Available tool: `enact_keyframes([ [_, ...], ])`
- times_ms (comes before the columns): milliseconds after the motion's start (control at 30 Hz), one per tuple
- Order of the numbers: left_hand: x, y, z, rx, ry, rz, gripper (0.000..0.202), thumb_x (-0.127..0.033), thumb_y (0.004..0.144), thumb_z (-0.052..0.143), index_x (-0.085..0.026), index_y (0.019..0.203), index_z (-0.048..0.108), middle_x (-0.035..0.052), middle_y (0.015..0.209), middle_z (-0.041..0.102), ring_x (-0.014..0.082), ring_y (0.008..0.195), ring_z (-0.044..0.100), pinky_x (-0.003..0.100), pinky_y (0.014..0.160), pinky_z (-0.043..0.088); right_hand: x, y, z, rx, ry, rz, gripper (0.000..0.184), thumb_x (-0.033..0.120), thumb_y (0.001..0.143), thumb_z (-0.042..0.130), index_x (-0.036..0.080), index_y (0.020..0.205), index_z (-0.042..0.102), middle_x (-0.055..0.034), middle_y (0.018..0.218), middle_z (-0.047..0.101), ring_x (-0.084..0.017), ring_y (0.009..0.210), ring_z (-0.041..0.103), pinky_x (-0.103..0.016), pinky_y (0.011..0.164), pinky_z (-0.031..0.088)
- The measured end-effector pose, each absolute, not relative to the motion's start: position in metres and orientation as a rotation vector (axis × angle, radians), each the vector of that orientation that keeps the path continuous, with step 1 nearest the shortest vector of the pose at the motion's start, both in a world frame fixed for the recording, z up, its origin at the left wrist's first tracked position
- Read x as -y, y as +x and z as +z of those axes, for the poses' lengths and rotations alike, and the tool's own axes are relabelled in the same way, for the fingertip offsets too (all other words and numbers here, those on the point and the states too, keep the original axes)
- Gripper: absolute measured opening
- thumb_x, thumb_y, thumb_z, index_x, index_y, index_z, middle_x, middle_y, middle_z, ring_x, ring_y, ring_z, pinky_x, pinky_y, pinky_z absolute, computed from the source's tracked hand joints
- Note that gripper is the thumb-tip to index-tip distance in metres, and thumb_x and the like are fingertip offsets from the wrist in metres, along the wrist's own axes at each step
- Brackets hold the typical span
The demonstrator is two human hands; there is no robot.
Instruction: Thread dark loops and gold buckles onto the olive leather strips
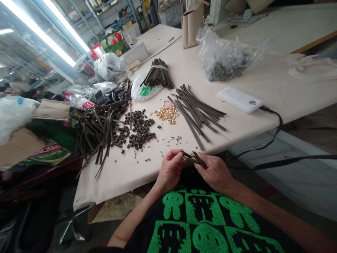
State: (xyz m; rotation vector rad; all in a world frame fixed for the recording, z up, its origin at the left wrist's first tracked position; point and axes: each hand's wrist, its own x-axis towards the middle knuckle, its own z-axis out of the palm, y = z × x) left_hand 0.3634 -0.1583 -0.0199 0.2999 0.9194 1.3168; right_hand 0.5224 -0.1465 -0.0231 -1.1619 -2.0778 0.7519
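Observation:
Close to my body, just off the table's front edge, my left hand [171,168] pinches one end of a dark grey strap [187,156]. My right hand [214,172] grips the strap's other part, with strap ends sticking out between thumb and fingers. Beyond my hands lie loose dark straps [197,109] in a fanned pile. Left of them is a heap of gold metal buckles [168,114], and further left a heap of small dark strap loops [139,130]. Straps with gold fittings [97,123] hang over the table's left edge.
A tied strap bundle [159,73] stands at the back. A white power bank [239,99] with a black cable lies right. Behind it are a clear plastic bag [223,59] and a beige bag [193,26]. Small dark scraps [175,140] are scattered on the pale table [131,175].

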Motion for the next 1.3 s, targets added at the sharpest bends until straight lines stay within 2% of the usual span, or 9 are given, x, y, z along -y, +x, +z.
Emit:
enact_keyframes([
  [200, 0.162, 0.368, -0.024, -0.828, 0.124, 1.265, 0.035, -0.024, 0.057, 0.092, -0.011, 0.082, 0.071, -0.0001, 0.067, 0.067, 0.0046, 0.056, 0.061, 0.010, 0.055, 0.049, 0.150, 0.526, -0.020, 2.048, -1.023, 0.872, 0.018, 0.022, 0.090, 0.043, 0.020, 0.081, 0.059, -0.0031, 0.071, 0.066, -0.018, 0.062, 0.063, -0.026, 0.057, 0.046],
  [367, 0.164, 0.363, -0.032, -0.674, 0.049, 1.156, 0.038, -0.022, 0.057, 0.092, -0.008, 0.085, 0.071, 0.0030, 0.066, 0.067, 0.0055, 0.053, 0.062, 0.009, 0.052, 0.049, 0.150, 0.531, -0.024, 2.036, -0.952, 0.849, 0.019, 0.020, 0.091, 0.045, 0.021, 0.078, 0.059, 0.0002, 0.065, 0.063, -0.015, 0.054, 0.060, -0.024, 0.052, 0.045],
  [500, 0.165, 0.361, -0.032, -0.692, 0.076, 1.171, 0.038, -0.025, 0.060, 0.091, -0.008, 0.086, 0.071, 0.0031, 0.067, 0.067, 0.0058, 0.054, 0.062, 0.011, 0.054, 0.049, 0.149, 0.531, -0.027, 2.046, -0.979, 0.840, 0.024, 0.025, 0.094, 0.046, 0.022, 0.075, 0.060, 0.0036, 0.053, 0.053, -0.015, 0.044, 0.052, -0.024, 0.045, 0.041],
  [767, 0.134, 0.323, -0.034, -1.224, 0.859, 1.306, 0.029, -0.039, 0.066, 0.083, -0.014, 0.080, 0.075, 0.0010, 0.062, 0.064, 0.0095, 0.055, 0.053, 0.022, 0.056, 0.043, 0.141, 0.523, -0.028, 2.038, -1.138, 0.949, 0.029, 0.036, 0.095, 0.045, 0.022, 0.080, 0.066, 0.0020, 0.053, 0.056, -0.018, 0.044, 0.056, -0.028, 0.047, 0.044],
  [900, 0.103, 0.290, -0.039, -1.504, 1.385, 1.205, 0.011, -0.028, 0.076, 0.074, -0.020, 0.084, 0.076, 0.0015, 0.071, 0.065, 0.0124, 0.062, 0.056, 0.025, 0.064, 0.044, 0.141, 0.523, -0.033, 2.029, -1.198, 1.032, 0.033, 0.041, 0.096, 0.043, 0.022, 0.080, 0.065, 0.0006, 0.055, 0.058, -0.019, 0.048, 0.057, -0.029, 0.049, 0.045],
  [1100, 0.048, 0.255, -0.026, -1.889, 1.987, 0.904, 0.019, -0.018, 0.084, 0.067, -0.023, 0.101, 0.074, 0.0075, 0.103, 0.067, 0.0178, 0.083, 0.062, 0.030, 0.084, 0.045, 0.141, 0.523, -0.037, 1.950, -1.264, 1.123, 0.038, 0.046, 0.096, 0.042, 0.021, 0.077, 0.064, 0.0009, 0.055, 0.055, -0.019, 0.051, 0.057, -0.030, 0.053, 0.046],
  [1200, 0.028, 0.253, -0.021, -1.896, 2.084, 0.675, 0.014, -0.016, 0.081, 0.068, -0.021, 0.092, 0.075, 0.0083, 0.096, 0.067, 0.0220, 0.092, 0.061, 0.032, 0.088, 0.044, 0.141, 0.523, -0.035, 1.900, -1.285, 1.170, 0.040, 0.047, 0.095, 0.043, 0.020, 0.076, 0.064, 0.0010, 0.054, 0.054, -0.019, 0.051, 0.057, -0.030, 0.052, 0.045],
  [1300, 0.018, 0.255, -0.018, -1.903, 2.069, 0.617, 0.010, -0.013, 0.080, 0.066, -0.018, 0.082, 0.074, 0.0079, 0.087, 0.066, 0.0218, 0.086, 0.061, 0.032, 0.084, 0.044, 0.140, 0.524, -0.033, 1.865, -1.297, 1.174, 0.039, 0.048, 0.094, 0.044, 0.020, 0.076, 0.065, 0.0015, 0.053, 0.053, -0.019, 0.051, 0.056, -0.030, 0.052, 0.044],
])
